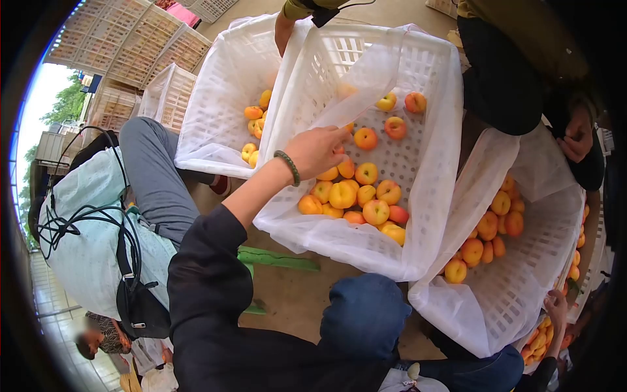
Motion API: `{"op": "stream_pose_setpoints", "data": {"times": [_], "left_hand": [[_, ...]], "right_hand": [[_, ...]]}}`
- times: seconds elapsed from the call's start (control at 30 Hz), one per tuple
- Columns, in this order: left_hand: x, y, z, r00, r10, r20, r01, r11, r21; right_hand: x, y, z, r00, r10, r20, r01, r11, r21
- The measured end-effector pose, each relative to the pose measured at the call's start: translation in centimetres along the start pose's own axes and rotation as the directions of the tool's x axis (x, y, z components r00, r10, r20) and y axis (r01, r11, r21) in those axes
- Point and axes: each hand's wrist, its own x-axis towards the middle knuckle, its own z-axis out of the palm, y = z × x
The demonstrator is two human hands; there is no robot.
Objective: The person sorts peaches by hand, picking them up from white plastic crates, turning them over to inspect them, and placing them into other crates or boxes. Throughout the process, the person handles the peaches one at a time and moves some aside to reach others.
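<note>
My left hand (318,155), with a green bead bracelet (288,167) on the wrist, reaches into the middle white crate (450,85). Its thumb and fingers close round an orange apricot (338,149), mostly covered by the hand. Below it, several yellow-orange apricots (343,195) lie grouped at the near end of the crate, on a white mesh liner (418,251). A few more, such as a red-blushed apricot (395,127), lie farther in. At the right edge, my right hand (556,310) reaches up beside another fruit container, fingers apart, close to some apricots (569,287).
A lined crate (219,85) stands left and another crate (516,307) right, both with apricots. One person's hand (283,32) rests at the far rim; another hand (576,134) is at right. A seated person in grey trousers (153,176) is left, near a green bar (281,259).
</note>
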Motion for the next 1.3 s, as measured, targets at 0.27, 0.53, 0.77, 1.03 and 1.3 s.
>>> {"op": "stream_pose_setpoints", "data": {"times": [0.27, 0.53, 0.77, 1.03, 1.3], "left_hand": [[8.2, -6.9, 16.5, 0.686, -0.177, 0.706, -0.237, 0.863, 0.447], [5.2, -6.3, 16.7, 0.771, -0.054, 0.634, -0.281, 0.865, 0.416], [4.0, -2.1, 12.4, 0.682, -0.230, 0.694, -0.146, 0.887, 0.437], [-5.6, 10.0, 1.6, 0.529, 0.646, -0.550, -0.547, 0.755, 0.360], [-7.8, 19.1, 1.3, 0.431, 0.702, -0.566, -0.748, 0.630, 0.212]], "right_hand": [[-2.3, -5.1, -1.0, 0.984, 0.082, 0.160, -0.119, 0.964, 0.237], [-0.4, -2.3, 0.5, 0.993, -0.044, 0.106, 0.037, 0.997, 0.067], [-3.1, -5.7, -2.5, 0.982, 0.023, 0.189, -0.073, 0.961, 0.266], [-8.3, -22.3, -5.9, 0.842, -0.484, -0.236, 0.536, 0.797, 0.279], [-14.5, -39.3, -1.7, 0.355, -0.917, -0.181, 0.928, 0.323, 0.185]]}}
